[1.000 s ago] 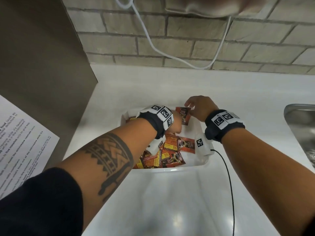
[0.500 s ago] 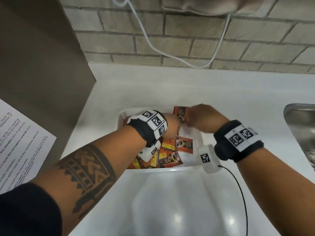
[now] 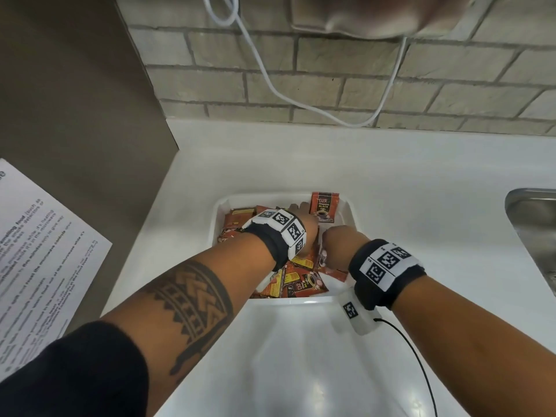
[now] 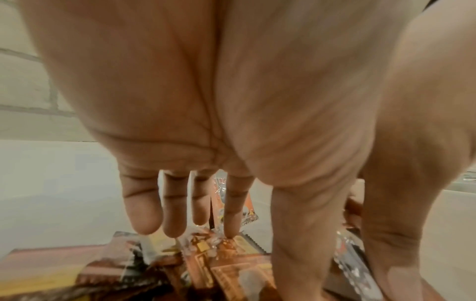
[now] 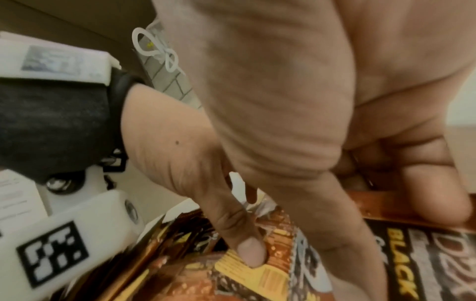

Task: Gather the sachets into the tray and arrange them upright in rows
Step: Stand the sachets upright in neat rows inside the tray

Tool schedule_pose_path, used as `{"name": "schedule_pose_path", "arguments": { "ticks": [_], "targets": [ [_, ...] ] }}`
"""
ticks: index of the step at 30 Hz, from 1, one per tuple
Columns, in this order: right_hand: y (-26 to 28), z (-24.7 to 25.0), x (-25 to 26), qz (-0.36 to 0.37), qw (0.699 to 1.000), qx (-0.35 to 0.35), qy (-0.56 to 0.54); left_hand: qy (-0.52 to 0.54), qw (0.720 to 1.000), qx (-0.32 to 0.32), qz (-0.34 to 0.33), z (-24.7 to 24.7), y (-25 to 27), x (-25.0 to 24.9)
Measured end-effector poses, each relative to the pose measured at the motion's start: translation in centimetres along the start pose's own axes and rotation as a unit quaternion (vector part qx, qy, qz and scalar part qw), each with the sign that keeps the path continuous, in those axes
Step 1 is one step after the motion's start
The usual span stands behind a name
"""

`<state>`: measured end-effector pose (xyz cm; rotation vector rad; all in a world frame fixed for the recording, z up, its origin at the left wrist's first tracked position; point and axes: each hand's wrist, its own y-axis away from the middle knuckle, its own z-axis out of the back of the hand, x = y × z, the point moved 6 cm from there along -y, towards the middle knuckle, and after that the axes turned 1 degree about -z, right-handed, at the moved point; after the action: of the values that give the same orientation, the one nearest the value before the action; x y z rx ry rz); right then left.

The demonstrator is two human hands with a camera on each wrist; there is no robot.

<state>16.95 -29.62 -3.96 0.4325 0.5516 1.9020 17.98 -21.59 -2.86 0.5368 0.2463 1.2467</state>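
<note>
A white tray (image 3: 270,196) on the counter holds a loose pile of red and orange sachets (image 3: 301,281). One sachet (image 3: 325,206) stands upright against the far right corner. My left hand (image 3: 304,217) reaches beside it with straight fingers (image 4: 177,213), whose tips touch the pile; the upright sachet (image 4: 248,211) shows behind them. My right hand (image 3: 337,242) is down in the pile at the tray's right side. Its curled fingers (image 5: 438,199) and thumb pinch the edge of a flat sachet (image 5: 422,260) marked BLACK.
A steel sink (image 3: 532,227) is set into the counter at the right. A brown panel (image 3: 75,100) with a printed sheet (image 3: 39,251) stands at the left. A white cable (image 3: 301,99) hangs along the brick wall behind.
My right hand has left the upright sachet at the far corner and come down towards me into the pile. The left hand stays by the upright sachet, which remains standing.
</note>
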Motion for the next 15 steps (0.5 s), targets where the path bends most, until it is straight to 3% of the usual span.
{"name": "schedule_pose_path", "arguments": {
  "ticks": [4, 9, 15],
  "targets": [
    [0.0, 0.8, -0.5, 0.006, 1.000, 0.009, -0.004, 0.026, 1.000, 0.002, -0.011, -0.2, -0.6, 0.2],
    [0.6, 2.1, -2.1, -0.005, 0.995, 0.011, -0.099, 0.032, 0.999, -0.002, -0.008, 0.2, -0.7, 0.3],
    [0.9, 2.1, -2.9, -0.015, 0.990, 0.027, -0.141, 0.092, 0.995, 0.044, -0.010, 0.0, -0.6, 1.6]
  ]
}}
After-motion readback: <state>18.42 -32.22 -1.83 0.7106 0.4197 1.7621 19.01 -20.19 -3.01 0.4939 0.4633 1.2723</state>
